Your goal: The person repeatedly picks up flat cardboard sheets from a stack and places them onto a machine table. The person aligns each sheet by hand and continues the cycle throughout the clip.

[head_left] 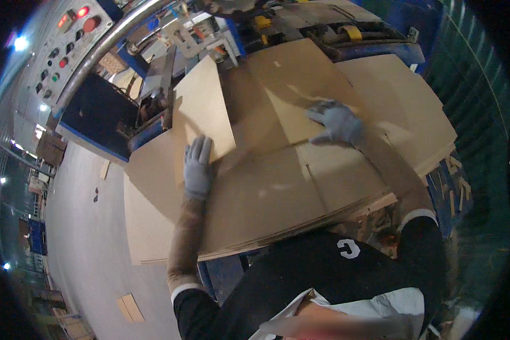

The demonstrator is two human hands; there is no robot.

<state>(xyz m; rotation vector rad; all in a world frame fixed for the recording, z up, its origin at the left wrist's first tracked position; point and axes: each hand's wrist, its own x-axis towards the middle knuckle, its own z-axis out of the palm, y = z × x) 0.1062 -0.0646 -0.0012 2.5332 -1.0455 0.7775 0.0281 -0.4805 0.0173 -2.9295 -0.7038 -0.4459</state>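
Observation:
My left hand (pixel 197 170), in a grey glove, lies with straight fingers against a raised light cardboard flap (pixel 212 110). The flap stands up toward the machine at the left. My right hand (pixel 339 123), gloved alike, rests on a brown cardboard panel (pixel 292 85), its thumb apart from its bent fingers. Neither hand is closed round anything. Under both hands spreads a stack of flat cardboard sheets (pixel 255 209), slotted and creased. Part of the panel under my right palm is hidden.
A control panel (pixel 68 48) with buttons and a lit red lamp stands at the upper left beside a metal rail (pixel 110 48). Machine rollers (pixel 357 42) run along the far side. A green curtain (pixel 470 73) hangs at right. A cardboard scrap (pixel 130 307) lies on the floor.

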